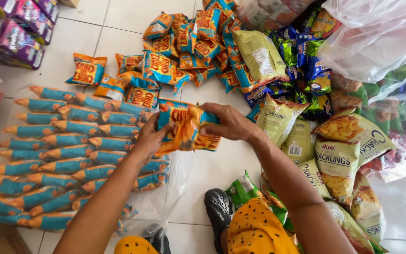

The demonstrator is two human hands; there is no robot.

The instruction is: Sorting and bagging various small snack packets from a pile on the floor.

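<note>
Both hands, left hand (149,137) and right hand (229,123), are gripping an orange-and-teal snack packet strip (187,129) mid-frame; pulling unevenly could be tearing it.

Glossy foil snack packets (187,131), smooth glazed floor tiles (212,174)

Your left hand (149,137) and right hand (229,123) meet at centre, fingers curled closed in a grip, both bare forearms angling up from below.
</note>
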